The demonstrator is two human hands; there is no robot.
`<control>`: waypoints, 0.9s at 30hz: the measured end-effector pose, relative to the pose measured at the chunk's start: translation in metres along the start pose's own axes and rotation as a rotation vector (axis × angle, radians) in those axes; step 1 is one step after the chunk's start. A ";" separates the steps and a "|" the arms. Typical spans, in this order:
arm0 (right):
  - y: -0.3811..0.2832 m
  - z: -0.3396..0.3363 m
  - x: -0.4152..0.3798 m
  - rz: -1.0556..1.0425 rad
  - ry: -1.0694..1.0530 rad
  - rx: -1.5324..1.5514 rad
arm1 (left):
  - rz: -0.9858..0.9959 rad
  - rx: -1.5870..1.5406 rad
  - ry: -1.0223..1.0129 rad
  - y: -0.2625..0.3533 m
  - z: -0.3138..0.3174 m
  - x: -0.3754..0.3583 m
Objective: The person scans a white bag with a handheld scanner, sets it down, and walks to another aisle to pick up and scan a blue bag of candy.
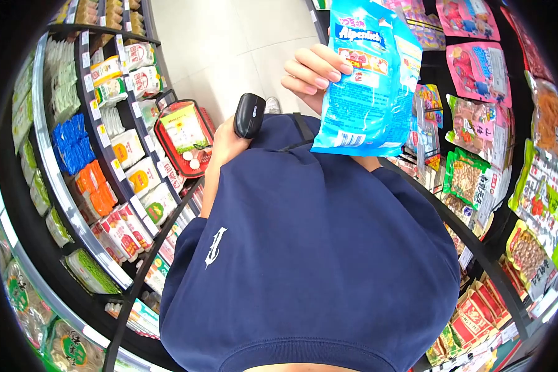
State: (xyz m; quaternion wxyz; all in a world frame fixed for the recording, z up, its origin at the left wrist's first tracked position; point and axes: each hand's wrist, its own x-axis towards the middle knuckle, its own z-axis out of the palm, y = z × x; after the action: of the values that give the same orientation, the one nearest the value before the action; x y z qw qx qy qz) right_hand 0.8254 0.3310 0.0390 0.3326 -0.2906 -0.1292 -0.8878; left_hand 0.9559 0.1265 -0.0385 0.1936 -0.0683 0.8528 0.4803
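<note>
My right hand (316,71) grips a bright blue candy bag (369,93) marked Alpenliebe. Its fingers curl round the bag's left edge, and the bag hides the palm and most of the forearm. The printed back, with a barcode near the bottom, faces me. Lower on the left, my left hand (228,141) is closed round a black handheld barcode scanner (250,116). The scanner's body covers part of the fingers. A gap separates the scanner from the bag.
A red shopping basket (173,152) holding a green-and-yellow packet and small white round items stands by the left shelves (115,164), which carry packaged goods. Bagged snacks (468,177) fill the right shelves. Pale floor tiles (229,43) run between them.
</note>
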 end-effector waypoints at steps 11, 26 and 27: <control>0.000 0.008 -0.007 -0.066 -0.030 -0.015 | 0.034 0.056 -0.055 0.003 0.003 0.009; -0.020 0.041 -0.044 -0.226 -0.089 -0.200 | 0.196 0.084 -0.308 0.027 0.026 0.043; -0.021 0.039 -0.045 -0.224 -0.091 -0.197 | 0.178 0.056 -0.304 0.029 0.027 0.042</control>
State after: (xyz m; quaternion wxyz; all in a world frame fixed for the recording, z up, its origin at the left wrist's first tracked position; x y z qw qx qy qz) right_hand 0.8554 0.3863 0.0421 0.1953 -0.3456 -0.0882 -0.9136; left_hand 0.9157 0.1679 -0.0444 0.2788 0.0863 0.8293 0.4765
